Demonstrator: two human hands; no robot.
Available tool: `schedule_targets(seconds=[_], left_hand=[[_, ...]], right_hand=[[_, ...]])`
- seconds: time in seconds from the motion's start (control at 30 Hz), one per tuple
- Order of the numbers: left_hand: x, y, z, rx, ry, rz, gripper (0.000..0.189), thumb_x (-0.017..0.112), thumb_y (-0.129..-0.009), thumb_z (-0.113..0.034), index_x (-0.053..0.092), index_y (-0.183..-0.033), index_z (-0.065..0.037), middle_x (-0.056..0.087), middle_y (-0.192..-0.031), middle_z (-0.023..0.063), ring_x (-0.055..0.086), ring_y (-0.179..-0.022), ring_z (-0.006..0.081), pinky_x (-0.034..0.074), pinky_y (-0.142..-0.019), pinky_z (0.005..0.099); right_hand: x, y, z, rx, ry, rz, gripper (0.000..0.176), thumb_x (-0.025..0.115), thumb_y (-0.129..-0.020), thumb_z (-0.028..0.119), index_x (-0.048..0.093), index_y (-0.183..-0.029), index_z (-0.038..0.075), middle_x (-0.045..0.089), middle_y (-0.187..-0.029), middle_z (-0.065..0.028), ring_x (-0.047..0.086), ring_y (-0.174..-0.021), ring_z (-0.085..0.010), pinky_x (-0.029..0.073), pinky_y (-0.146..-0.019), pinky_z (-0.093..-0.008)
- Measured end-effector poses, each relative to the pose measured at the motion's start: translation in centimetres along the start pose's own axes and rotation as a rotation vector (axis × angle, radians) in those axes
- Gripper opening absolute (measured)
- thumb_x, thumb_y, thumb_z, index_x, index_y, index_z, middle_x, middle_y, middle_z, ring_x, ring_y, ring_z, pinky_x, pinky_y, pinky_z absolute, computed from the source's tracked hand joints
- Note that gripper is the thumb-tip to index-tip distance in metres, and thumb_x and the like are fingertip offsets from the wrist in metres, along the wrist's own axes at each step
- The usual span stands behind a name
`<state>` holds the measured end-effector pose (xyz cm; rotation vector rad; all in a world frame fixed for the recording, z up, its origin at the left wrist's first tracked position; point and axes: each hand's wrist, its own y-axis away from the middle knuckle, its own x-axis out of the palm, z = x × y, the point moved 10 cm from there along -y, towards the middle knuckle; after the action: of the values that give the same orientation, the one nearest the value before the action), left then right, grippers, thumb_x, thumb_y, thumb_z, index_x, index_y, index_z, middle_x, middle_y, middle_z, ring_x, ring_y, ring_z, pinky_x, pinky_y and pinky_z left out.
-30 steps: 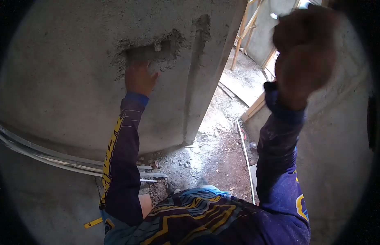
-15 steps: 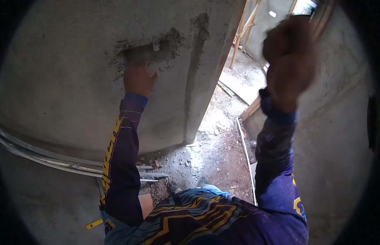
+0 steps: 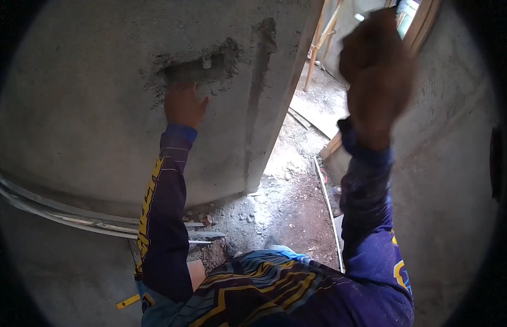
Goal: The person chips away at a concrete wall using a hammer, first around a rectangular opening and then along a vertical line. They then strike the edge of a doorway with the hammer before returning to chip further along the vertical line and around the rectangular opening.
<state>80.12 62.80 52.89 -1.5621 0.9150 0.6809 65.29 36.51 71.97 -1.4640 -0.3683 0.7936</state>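
Closest to the camera is the right hand (image 3: 376,71), raised high and badly motion-blurred. Its grip looks bunched together like a fist, but I honestly can't tell whether anything is inside it. Below that you get the purple and yellow jersey (image 3: 253,289) and both sleeves reaching up. Further out, the left hand (image 3: 182,104) is planted on the grey concrete wall (image 3: 90,98), back of the hand towards the camera, thumb poking out to the right. The grip is apart, fingers laid flat on the wall and not clamped on anything I can see. The fingertips touch the lower edge of the rough gouged recess (image 3: 196,68), so the recess sits straight above the left hand and well apart from the right one, off to its left. The recess has its long axis roughly sideways across the wall, climbing a bit towards the right end, with crumbly edges and a small pale bit showing inside. Just right of it a narrow chased groove (image 3: 260,82) runs up and down the wall near the corner. Low on the wall some pale conduits (image 3: 62,215) sweep across to the left. Past the corner there's the rubble-strewn floor (image 3: 275,201), and furthest back some wooden laths (image 3: 319,49) leaning up.
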Motion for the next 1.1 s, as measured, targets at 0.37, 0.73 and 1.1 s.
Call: schedule_targets(seconds=[0.37,0.73,1.1], left_hand=[[1.0,-0.3,-0.2,0.069,0.041,-0.018,0.055,0.073,-0.075,-0.042,0.061,-0.117,-0.009,0.061,-0.109,0.0188,0.058,-0.101,0.0370,0.047,-0.089,0.0457],[-0.1,-0.1,-0.5,0.043,-0.034,-0.023,0.055,0.073,-0.075,-0.042,0.061,-0.117,-0.008,0.059,-0.115,0.0208,0.054,-0.109,0.0374,0.042,-0.095,0.0466],[0.7,-0.7,-0.1,-0.005,-0.025,0.073,0.057,0.068,-0.080,-0.043,0.057,-0.122,-0.008,0.060,-0.114,0.0197,0.053,-0.112,0.0376,0.036,-0.101,0.0489]], right_hand=[[12.6,13.8,-9.1,0.697,-0.181,0.465,0.043,0.040,-0.097,0.039,0.056,-0.102,0.000,0.060,-0.081,-0.0300,0.060,-0.082,-0.0450,0.044,-0.071,-0.0507],[11.7,12.2,-8.8,0.189,0.016,0.256,0.033,0.053,-0.092,0.028,0.055,-0.105,-0.002,0.058,-0.085,-0.0232,0.057,-0.077,-0.0407,0.047,-0.076,-0.0438],[-0.2,-1.8,-1.3,-0.119,-1.427,-0.029,0.035,0.033,-0.100,0.033,0.052,-0.088,0.007,0.047,-0.068,-0.0024,0.048,-0.059,-0.0095,0.032,-0.048,-0.0249]])
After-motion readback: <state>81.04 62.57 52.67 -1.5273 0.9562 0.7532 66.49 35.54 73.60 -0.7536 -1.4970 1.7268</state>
